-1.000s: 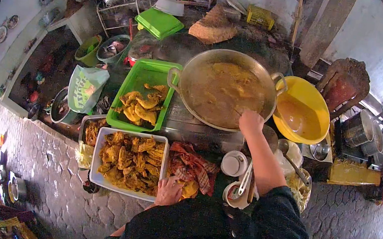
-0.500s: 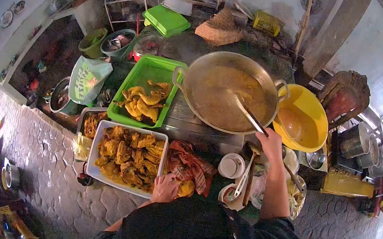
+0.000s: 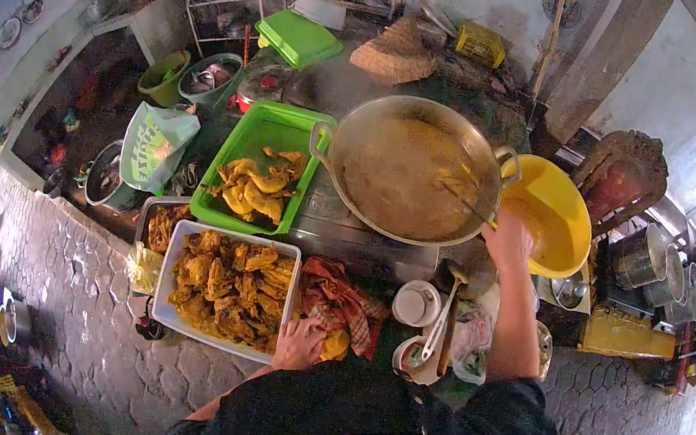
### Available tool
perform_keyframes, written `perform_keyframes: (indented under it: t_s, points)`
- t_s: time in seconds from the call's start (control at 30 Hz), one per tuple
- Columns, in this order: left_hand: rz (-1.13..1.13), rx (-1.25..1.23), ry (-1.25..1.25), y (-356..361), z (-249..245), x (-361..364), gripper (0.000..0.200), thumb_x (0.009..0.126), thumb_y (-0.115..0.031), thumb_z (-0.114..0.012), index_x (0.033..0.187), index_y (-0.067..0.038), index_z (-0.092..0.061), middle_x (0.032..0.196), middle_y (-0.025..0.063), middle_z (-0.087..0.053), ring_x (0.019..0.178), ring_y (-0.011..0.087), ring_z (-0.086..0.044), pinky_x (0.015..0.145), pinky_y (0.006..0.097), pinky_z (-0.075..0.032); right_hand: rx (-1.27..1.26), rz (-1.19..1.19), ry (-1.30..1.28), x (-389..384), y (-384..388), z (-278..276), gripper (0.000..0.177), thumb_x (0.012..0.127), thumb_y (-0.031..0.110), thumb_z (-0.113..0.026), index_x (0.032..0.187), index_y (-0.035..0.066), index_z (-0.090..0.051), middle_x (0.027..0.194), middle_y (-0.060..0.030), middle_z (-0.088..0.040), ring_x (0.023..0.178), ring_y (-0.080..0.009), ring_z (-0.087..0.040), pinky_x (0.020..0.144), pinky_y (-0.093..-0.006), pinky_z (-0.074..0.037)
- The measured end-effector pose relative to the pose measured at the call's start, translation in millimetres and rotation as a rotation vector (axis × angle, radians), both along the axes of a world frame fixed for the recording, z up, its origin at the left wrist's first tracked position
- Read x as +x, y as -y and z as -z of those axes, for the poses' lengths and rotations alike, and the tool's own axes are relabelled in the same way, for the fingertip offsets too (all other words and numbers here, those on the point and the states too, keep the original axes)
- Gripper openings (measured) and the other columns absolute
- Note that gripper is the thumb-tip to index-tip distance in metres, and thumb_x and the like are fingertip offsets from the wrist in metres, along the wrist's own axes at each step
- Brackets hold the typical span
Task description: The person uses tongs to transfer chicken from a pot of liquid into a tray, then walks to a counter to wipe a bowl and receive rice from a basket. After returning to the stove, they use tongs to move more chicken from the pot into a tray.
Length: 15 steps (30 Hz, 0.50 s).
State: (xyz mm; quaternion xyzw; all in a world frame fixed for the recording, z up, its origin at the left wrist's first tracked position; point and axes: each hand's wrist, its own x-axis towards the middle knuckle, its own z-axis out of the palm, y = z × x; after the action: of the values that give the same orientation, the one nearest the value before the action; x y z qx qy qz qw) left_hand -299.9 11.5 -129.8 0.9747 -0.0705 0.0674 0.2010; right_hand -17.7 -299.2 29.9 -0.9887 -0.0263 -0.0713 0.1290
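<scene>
My right hand (image 3: 512,241) is closed around the handle of a long-handled spatula (image 3: 470,206). The far end of the spatula is in brown, cloudy broth inside a wide two-handled wok (image 3: 328,152). At the front right corner of a white tub (image 3: 165,280), my left hand (image 3: 299,344) is closed on the rim, as far as its partly hidden fingers show. Yellow-brown chicken pieces (image 3: 223,284) fill that tub. Right beside the left hand lie a red checked cloth (image 3: 340,298) and a small yellow thing (image 3: 334,345).
Behind the tub, a green tray (image 3: 208,195) holds several chicken pieces. A yellow basin (image 3: 576,240) stands close to the wok's right side. Near my right forearm are a white cup (image 3: 416,303), a ladle (image 3: 453,275) and a white spoon (image 3: 436,332). A green lid (image 3: 299,38) lies further back.
My right hand has moved a little right and toward the wok's right rim, turning the spatula in the broth. My left hand stays at the tub's corner. The view shifts slightly.
</scene>
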Motion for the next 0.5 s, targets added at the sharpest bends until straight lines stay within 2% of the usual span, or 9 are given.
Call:
perform_keyframes:
  t_s: [0.1, 0.2, 0.3, 0.4, 0.5]
  points:
    - [-0.014, -0.007, 0.010, -1.5, -3.1, -1.9, 0.016, 0.078, -0.015, -0.061, 0.093, -0.013, -0.063, 0.110, 0.0058, -0.049, 0.100, 0.0288, -0.046, 0.087, 0.0447, -0.035, -0.222, -0.020, 0.089, 25.4, -10.1, -4.7, 0.024, 0.078, 0.025, -0.059, 0.089, 0.004, -0.060, 0.084, -0.0171, -0.065, 0.086, -0.0366, -0.062, 0.074, -0.0477, -0.048]
    - [-0.044, -0.007, -0.007, -1.1, -6.4, -5.3, 0.014, 0.078, -0.014, -0.060, 0.092, -0.013, -0.063, 0.109, 0.0060, -0.049, 0.100, 0.0295, -0.046, 0.087, 0.0452, -0.035, -0.296, -0.018, 0.107, 65.7, -10.7, 5.0, 0.019, 0.080, 0.020, -0.056, 0.088, 0.004, -0.062, 0.084, -0.0156, -0.066, 0.083, -0.0335, -0.064, 0.070, -0.0438, -0.051]
    - [-0.051, -0.024, 0.004, -4.4, -5.9, -7.8, 0.014, 0.079, -0.015, -0.060, 0.092, -0.012, -0.063, 0.109, 0.0064, -0.049, 0.101, 0.0302, -0.045, 0.087, 0.0456, -0.035, -0.266, 0.121, -0.012, 93.5, -19.1, 4.2, 0.020, 0.079, 0.020, -0.059, 0.091, 0.004, -0.063, 0.089, -0.0170, -0.066, 0.082, -0.0327, -0.064, 0.071, -0.0437, -0.051]
    - [-0.050, -0.010, 0.021, -8.9, 2.3, -12.5, 0.014, 0.079, -0.016, -0.060, 0.092, -0.011, -0.062, 0.109, 0.0067, -0.049, 0.100, 0.0304, -0.046, 0.086, 0.0456, -0.035, -0.333, 0.101, -0.137, 124.2, -24.9, 27.2, 0.020, 0.081, 0.016, -0.056, 0.094, 0.004, -0.064, 0.092, -0.0170, -0.066, 0.085, -0.0312, -0.065, 0.071, -0.0418, -0.052]
    - [-0.063, 0.014, 0.025, -11.3, -1.3, -12.6, 0.015, 0.078, -0.016, -0.060, 0.092, -0.012, -0.062, 0.108, 0.0066, -0.050, 0.099, 0.0304, -0.046, 0.086, 0.0455, -0.035, -0.304, -0.002, -0.091, 142.3, -39.6, 54.0, 0.020, 0.081, 0.012, -0.053, 0.094, 0.004, -0.065, 0.093, -0.0174, -0.066, 0.088, -0.0309, -0.065, 0.072, -0.0415, -0.052]
